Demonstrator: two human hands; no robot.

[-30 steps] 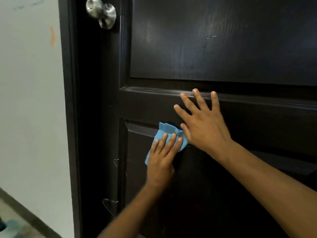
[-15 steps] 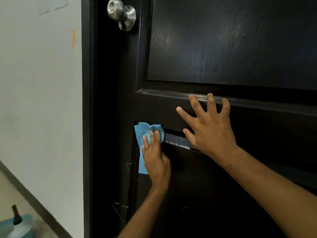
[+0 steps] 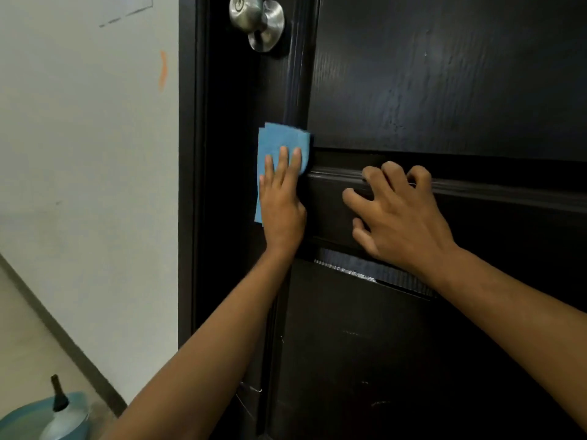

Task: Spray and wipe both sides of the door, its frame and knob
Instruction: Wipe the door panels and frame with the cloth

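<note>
the dark brown panelled wooden door (image 3: 444, 90) fills most of the view, and everything here is placed against it. the left hand (image 3: 281, 198) lies flat on the door's left vertical strip, just left of the raised horizontal rail, with straight fingers pressing a folded light blue cleaning cloth (image 3: 281, 141) against the wood; the cloth sticks out above the fingertips and along the hand's left edge, and its top corner sits where the upper panel's moulding begins. the right hand (image 3: 400, 214) rests on the door's middle rail, to the right of the cloth and apart from it, holding nothing; its fingers are bent, with the tips hooked on the ridge of moulding along the rail's top edge and the thumb spread below. both bare forearms reach up from the bottom of the view. the round brushed-metal door knob (image 3: 257, 20) sits near the top of the door's left strip, straight above the cloth and well apart from it. the dark door frame (image 3: 187, 185) runs down the door's left side, and beyond it stands a pale wall (image 3: 79, 154) with a small orange mark (image 3: 162, 73). low and to the left of the door, on the floor, a white bottle with a dark nozzle (image 3: 60, 411) stands in a blue basin (image 3: 19, 420).
</note>
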